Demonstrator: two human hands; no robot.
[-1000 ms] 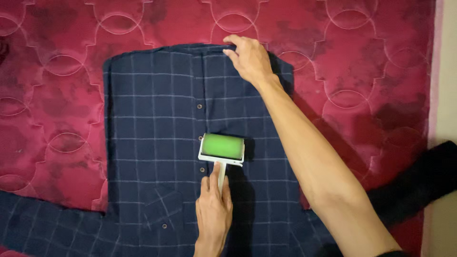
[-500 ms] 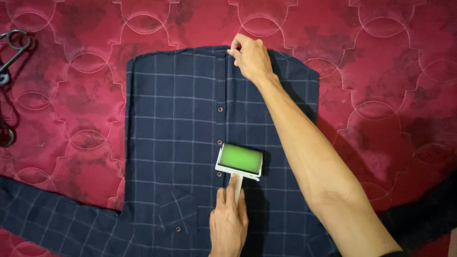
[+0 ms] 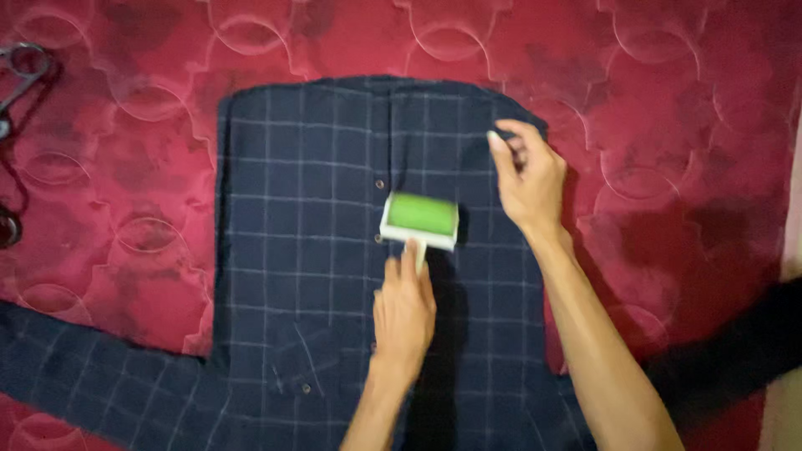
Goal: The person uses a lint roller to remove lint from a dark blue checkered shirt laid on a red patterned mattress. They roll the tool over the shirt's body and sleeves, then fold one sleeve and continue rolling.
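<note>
At the centre of the frame we see the left hand [image 3: 403, 313] gripping the white handle of a green lint roller [image 3: 419, 220] pressed on the dark blue checked shirt [image 3: 301, 250], which lies flat on a red quilted mattress [image 3: 668, 100], while the right hand [image 3: 526, 179] pinches the shirt's upper right edge.

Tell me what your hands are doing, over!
Left hand grips roller by its handle, on the shirt. Right hand pins the shirt's edge. Nothing in the way.
</note>
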